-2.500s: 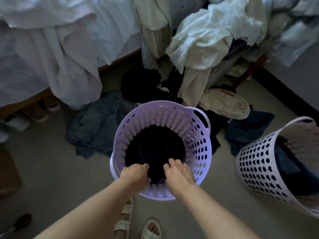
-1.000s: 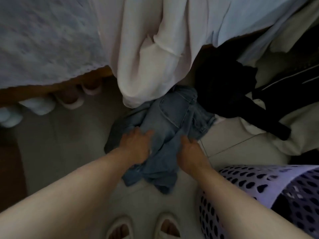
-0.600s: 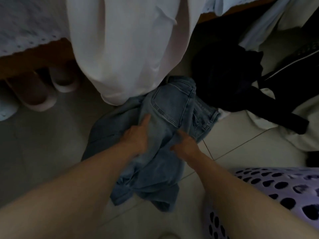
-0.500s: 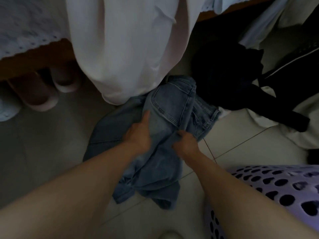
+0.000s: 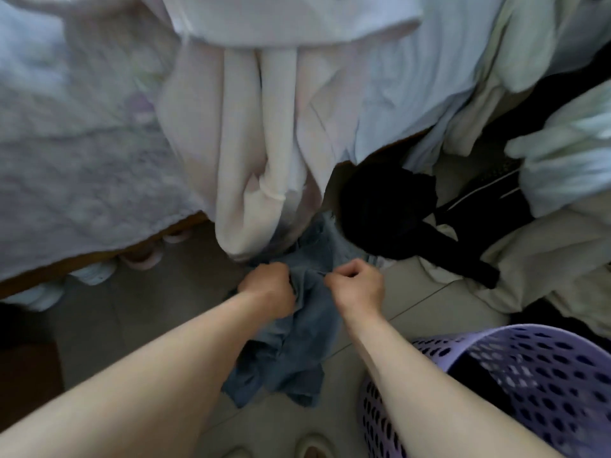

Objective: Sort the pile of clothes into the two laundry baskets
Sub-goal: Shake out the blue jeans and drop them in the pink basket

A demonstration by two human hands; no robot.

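Jeans (image 5: 299, 328) hang bunched at the centre of the view, gripped from both sides — the left hand (image 5: 269, 289) is clenched on the denim at its 9 o'clock edge, the right hand (image 5: 355, 284) pinches a fold at its 3 o'clock edge, fingers curled in. The lower part of the jeans droops in a crumpled heap toward 6 o'clock over the tiled floor (image 5: 139, 325), while the upper part runs up to 12 o'clock and disappears under a pale pink sheet (image 5: 261, 166) that hangs off the bed (image 5: 82, 166). Just beside the jeans at 2 o'clock lies a black garment (image 5: 390, 209), with one dark length stretching out toward 4 o'clock across cream-coloured cloth (image 5: 535, 259). More light clothes (image 5: 562, 153) are piled at the far 3 o'clock side. A purple basket (image 5: 545, 365) with oval holes sits at 4 to 5 o'clock, near the right forearm and apart from the jeans; something dark lies inside it. Slippers (image 5: 96, 272) peek out from under the bed at 9 o'clock — and the toes of two sandals (image 5: 310, 447) show at the bottom edge.
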